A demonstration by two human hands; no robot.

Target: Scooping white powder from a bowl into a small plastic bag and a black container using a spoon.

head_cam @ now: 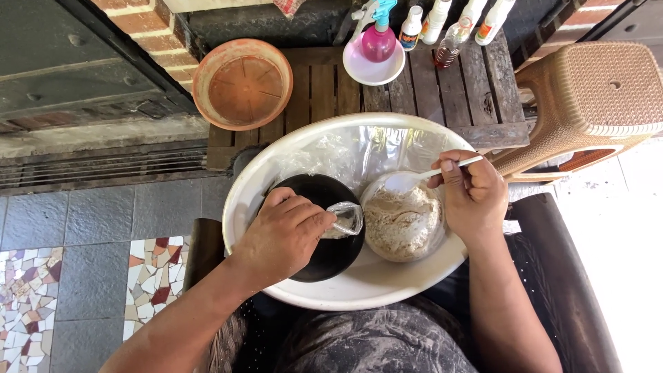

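A wide white basin (387, 280) rests on my lap. Inside it stand a black pot (330, 255) on the left and a clear round container of pale beige powder (402, 224) on the right. My left hand (283, 235) lies over the black pot and is shut on a small clear plastic cup (347, 220) holding a little powder, tipped over the pot. My right hand (473, 193) holds a white plastic spoon (407, 181) whose bowl sits above the powder. A crumpled clear plastic bag (345, 152) lies at the basin's back.
A low wooden slat table (476, 90) stands ahead, carrying a terracotta saucer (242, 83), a white bowl with a pink spray bottle (376, 45) and several small bottles (449, 27). A tan woven plastic stool (594, 97) is at the right. Grey and mosaic tiles (83, 276) cover the floor at left.
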